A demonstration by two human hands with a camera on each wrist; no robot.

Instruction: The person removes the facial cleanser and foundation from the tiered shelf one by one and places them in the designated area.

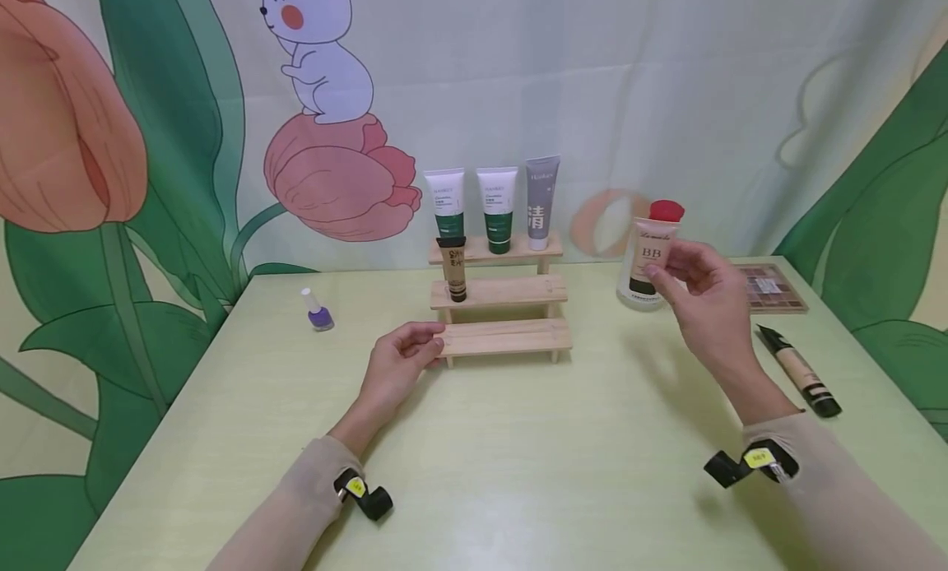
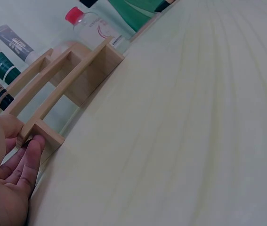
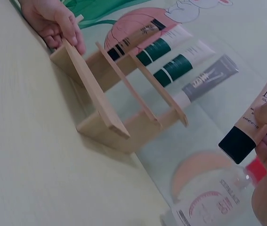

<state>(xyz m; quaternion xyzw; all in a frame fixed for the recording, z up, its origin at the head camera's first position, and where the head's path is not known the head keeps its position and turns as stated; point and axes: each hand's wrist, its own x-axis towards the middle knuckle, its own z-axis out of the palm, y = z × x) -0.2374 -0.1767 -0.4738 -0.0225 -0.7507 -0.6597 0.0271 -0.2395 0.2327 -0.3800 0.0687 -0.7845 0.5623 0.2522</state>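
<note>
My right hand (image 1: 707, 299) holds a pink BB cream tube (image 1: 653, 243) with a black cap upright, its thumb across the front. Behind that tube stands a clear bottle with a red cap (image 1: 666, 211). My left hand (image 1: 396, 365) grips the left end of the lowest step of a three-step wooden rack (image 1: 511, 338), thumb above and fingers underneath in the left wrist view. On the top step are two white-and-green tubes (image 1: 444, 201) and a grey tube (image 1: 542, 201). A small tan tube (image 1: 455, 271) with black ends occupies the left of the middle step.
A purple nail polish bottle (image 1: 319, 314) stands at the table's left. At the right lie a makeup palette (image 1: 773, 290) and a tan-and-black tube (image 1: 800, 372). A printed curtain (image 1: 474, 94) hangs behind the table's back edge.
</note>
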